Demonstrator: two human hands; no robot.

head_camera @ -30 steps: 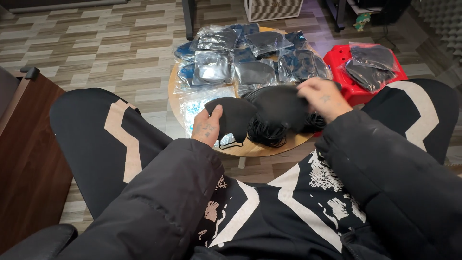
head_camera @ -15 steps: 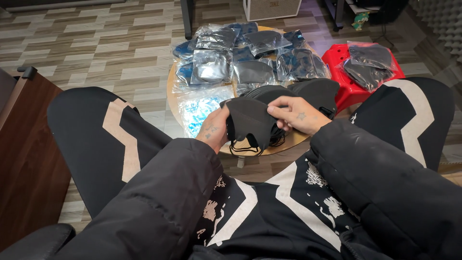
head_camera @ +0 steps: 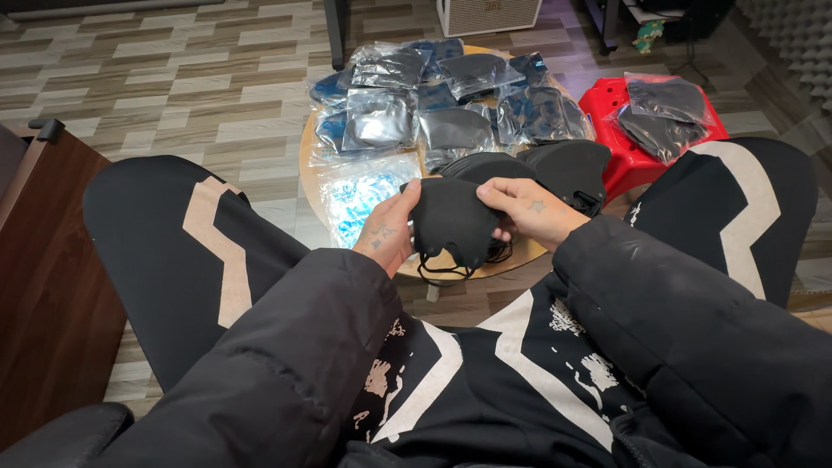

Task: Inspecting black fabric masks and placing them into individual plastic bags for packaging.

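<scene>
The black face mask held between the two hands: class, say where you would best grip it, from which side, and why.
Probably by its two side edges, coming in from left and right. The black face mask is spread flat and limp between the left hand and right hand, with thin ear loops dangling below. Pinching both edges keeps soft fabric open; the loops look likely to tangle.

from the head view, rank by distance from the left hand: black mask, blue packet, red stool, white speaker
1. black mask, held in the left hand
2. blue packet, just beyond it on the round table
3. red stool, far right
4. white speaker, top edge
</scene>
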